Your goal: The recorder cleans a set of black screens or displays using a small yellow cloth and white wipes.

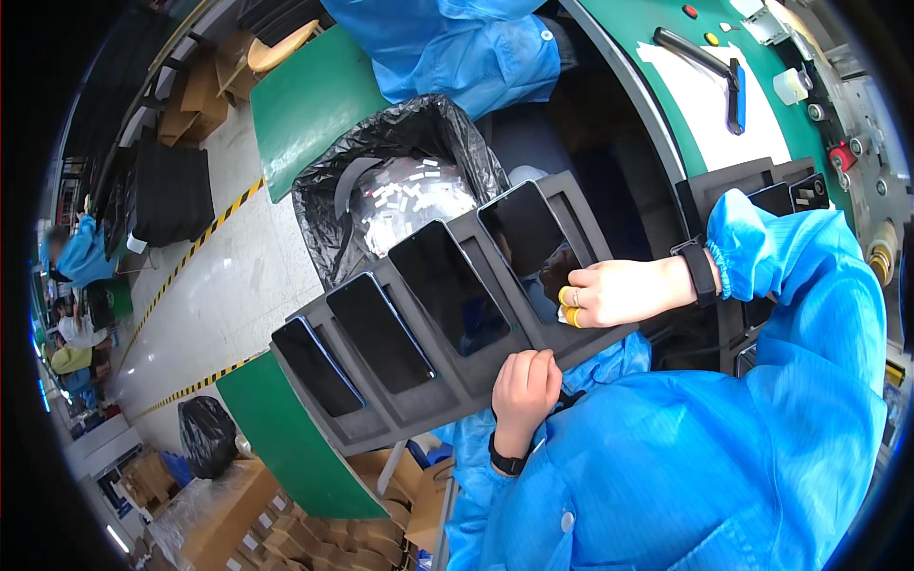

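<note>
A dark grey tray (447, 382) with several slots lies slanted in front of me. Several dark-screened smartphones rest in it: one phone (319, 366) at the left end, another phone (381, 331) beside it, a larger phone (449, 285) in the middle and a phone (528, 233) at the right. My left hand (526, 385) is closed at the tray's near edge, fingers curled over it. My right hand (609, 295), yellow finger cots on its fingertips, is pinched over the lower end of the rightmost phone. Something small and whitish shows at those fingertips, too small to name.
A black-bagged bin (319, 190) with white scraps stands beyond the tray. Another person in a blue smock (457, 48) is past it. At right, a green workbench (628, 29) bears a black-and-blue tool (735, 95) on white paper. Cardboard boxes (219, 523) lie lower left.
</note>
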Demonstrator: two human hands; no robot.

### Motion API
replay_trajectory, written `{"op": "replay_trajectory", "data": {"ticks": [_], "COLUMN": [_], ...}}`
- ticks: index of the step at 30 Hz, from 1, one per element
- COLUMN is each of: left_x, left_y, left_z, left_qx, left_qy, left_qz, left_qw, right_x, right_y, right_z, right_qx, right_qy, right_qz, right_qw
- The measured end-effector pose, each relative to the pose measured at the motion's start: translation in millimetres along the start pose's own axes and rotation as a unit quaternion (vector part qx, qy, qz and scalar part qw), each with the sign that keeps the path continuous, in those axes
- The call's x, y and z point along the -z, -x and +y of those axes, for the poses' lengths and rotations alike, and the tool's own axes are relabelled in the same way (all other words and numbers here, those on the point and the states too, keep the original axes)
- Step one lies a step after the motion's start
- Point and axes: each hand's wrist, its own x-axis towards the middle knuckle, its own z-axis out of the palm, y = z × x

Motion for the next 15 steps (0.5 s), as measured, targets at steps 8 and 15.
{"op": "replay_trajectory", "data": {"ticks": [8,15], "left_x": [0,3], "left_y": [3,0], "left_z": [-2,-1], "left_qx": [-0.006,-0.009], "left_qy": [-0.003,-0.008], "left_qz": [0.001,0.002], "left_qw": [1.0,1.0], "right_x": [29,29], "right_y": [-12,-7], "right_z": [95,34], "right_qx": [-0.156,-0.141], "right_qy": [0.029,-0.042], "right_qz": [0.169,0.05], "right_qw": [0.973,0.988]}}
